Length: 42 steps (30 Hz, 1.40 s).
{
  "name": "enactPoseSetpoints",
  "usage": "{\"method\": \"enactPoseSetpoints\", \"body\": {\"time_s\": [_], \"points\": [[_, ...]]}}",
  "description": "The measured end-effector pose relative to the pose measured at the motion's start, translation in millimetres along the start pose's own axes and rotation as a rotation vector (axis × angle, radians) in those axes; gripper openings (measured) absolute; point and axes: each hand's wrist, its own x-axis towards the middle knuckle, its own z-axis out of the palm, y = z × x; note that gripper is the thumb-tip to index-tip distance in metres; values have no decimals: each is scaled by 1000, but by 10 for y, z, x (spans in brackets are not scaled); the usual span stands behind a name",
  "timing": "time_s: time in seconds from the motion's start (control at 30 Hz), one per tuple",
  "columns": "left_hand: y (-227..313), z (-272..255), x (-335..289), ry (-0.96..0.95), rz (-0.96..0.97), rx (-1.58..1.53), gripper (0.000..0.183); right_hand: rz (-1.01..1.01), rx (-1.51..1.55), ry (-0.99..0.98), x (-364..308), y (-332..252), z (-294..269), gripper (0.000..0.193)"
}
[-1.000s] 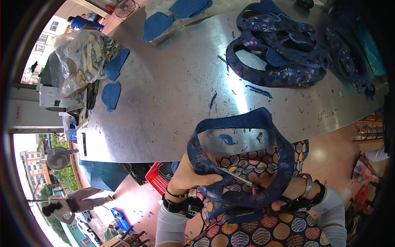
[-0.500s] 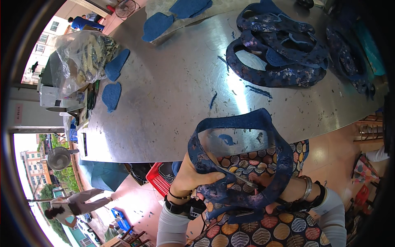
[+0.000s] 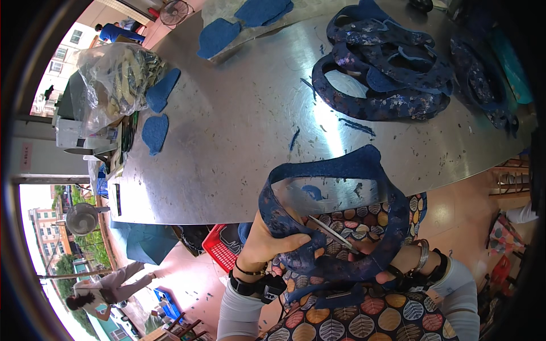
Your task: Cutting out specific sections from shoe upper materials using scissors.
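Observation:
A ring-shaped blue shoe upper [image 3: 392, 227] with a mottled flower pattern hangs in front of me, above my lap. My left hand [image 3: 268, 243] pinches its left side, thumb on top and fingers hidden beneath. In my right hand [image 3: 367, 250] is a pair of scissors [image 3: 333, 232], its blades showing inside the ring and pointing up and left toward my left thumb. The upper's lower right part covers much of my right hand and the scissors' handles. Between the blades and my left thumb there is a small gap.
On the metal table [image 3: 227, 142] lie a pile of similar uppers [image 3: 387, 105], loose blue pieces [image 3: 154, 133], thin trimmings [image 3: 358, 126] and a clear plastic bag [image 3: 116, 79]. A red basket [image 3: 219, 248] stands below the table edge. A leaf-patterned apron [image 3: 364, 321] covers my lap.
The scissors' tips have swung up, away from my left thumb, and the blades show more clearly. The upper has shifted slightly up and right. A person at lower left has moved right.

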Motion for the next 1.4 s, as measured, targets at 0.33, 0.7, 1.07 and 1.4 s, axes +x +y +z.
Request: {"method": "enactPoseSetpoints", "body": {"time_s": [0.33,0.7,1.07,1.4], "points": [[-48,113,-39,198,-29,-219,28,-91,13,150,46,20,27,77],[-15,145,-34,213,-21,-161,21,-108,-161,132,59,-31,27,76],[10,165,-30,229,-34,-183,19,-47,-231,102,46,98,85,87],[42,86,-78,196,-140,-416,32,24,-58,53,-39,165,98,84]]}}
